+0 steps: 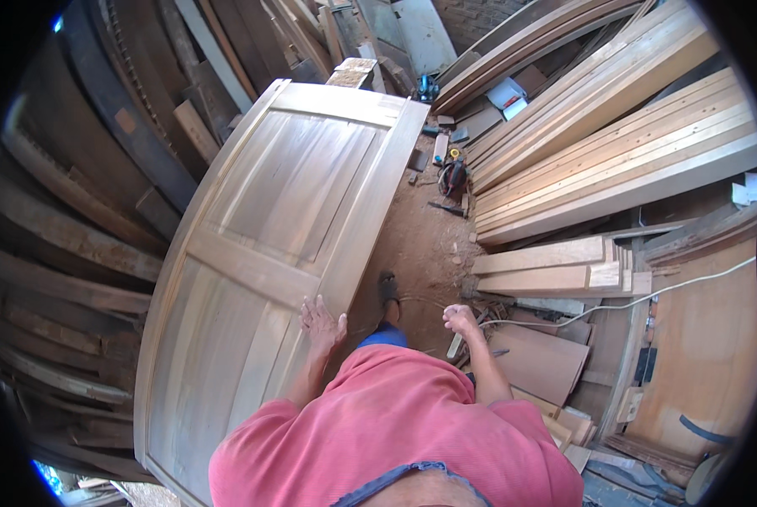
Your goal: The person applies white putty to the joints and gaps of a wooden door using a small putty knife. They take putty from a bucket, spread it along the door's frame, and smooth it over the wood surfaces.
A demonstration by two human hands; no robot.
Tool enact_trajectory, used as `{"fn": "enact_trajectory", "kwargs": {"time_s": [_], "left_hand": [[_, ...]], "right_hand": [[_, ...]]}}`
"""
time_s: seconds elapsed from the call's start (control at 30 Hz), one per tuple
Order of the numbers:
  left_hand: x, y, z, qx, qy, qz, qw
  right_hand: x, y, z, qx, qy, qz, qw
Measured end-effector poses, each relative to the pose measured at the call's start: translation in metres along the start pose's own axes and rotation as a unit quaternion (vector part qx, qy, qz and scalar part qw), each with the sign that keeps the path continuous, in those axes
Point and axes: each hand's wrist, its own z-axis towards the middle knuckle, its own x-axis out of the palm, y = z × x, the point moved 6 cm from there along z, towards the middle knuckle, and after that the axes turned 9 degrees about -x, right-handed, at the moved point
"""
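A pale wooden panel door [251, 262] lies on my left, with a frame and inset panels. My left hand [321, 324] rests flat on it with the fingers spread, where the cross rail meets the right-hand stile. My right hand [460, 319] hangs apart from the door, over the floor on the right. Its fingers are curled closed, and whatever they may hold is hidden. A pale cord [564, 321] runs off to the right from beside this hand.
Dark boards [65, 253] lean along the left. Stacked planks [615, 152] and shorter timber pieces [547, 266] line the right. A teal power tool [427, 87], a dark red-and-black tool [454, 177] and offcuts lie on the dirt floor [412, 241] beyond my foot [388, 291].
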Motion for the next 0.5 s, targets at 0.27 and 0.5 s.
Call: {"fn": "enact_trajectory", "kwargs": {"time_s": [0.27,0.5], "left_hand": [[0.011,-0.176,0.193,0.162,0.034,0.027,0.986],[0.029,-0.235,0.271,0.189,0.125,0.06,0.972]], "right_hand": [[-0.118,-0.077,0.082,0.023,-0.073,0.027,0.997],[-0.139,-0.07,0.05,0.235,-0.224,0.233,0.917]]}}
